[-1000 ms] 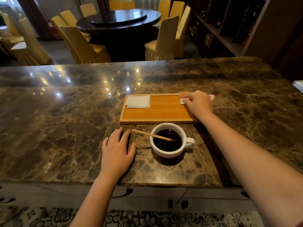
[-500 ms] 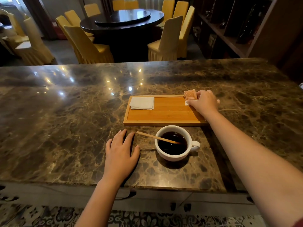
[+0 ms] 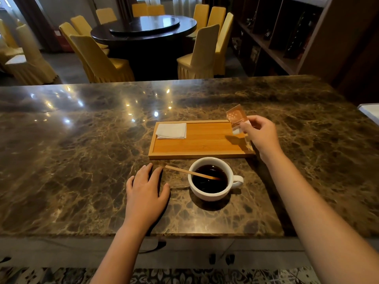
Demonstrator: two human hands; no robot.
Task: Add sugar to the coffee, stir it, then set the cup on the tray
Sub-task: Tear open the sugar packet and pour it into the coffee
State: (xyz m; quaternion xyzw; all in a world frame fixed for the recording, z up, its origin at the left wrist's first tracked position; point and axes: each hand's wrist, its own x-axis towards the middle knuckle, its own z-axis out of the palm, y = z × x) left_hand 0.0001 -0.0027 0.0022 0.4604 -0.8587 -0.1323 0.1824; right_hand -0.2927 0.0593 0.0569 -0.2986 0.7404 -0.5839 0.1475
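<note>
Above tray's far right corner: right hand pinching sugar packet, raised; cup nearer and leftward on counter, stirrer pointing left toward flat, empty left hand

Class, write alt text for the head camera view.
A right hand lifts a sugar packet above a wooden tray. A cup of coffee holding a stir stick stands nearby, beside the flat left hand.
</note>
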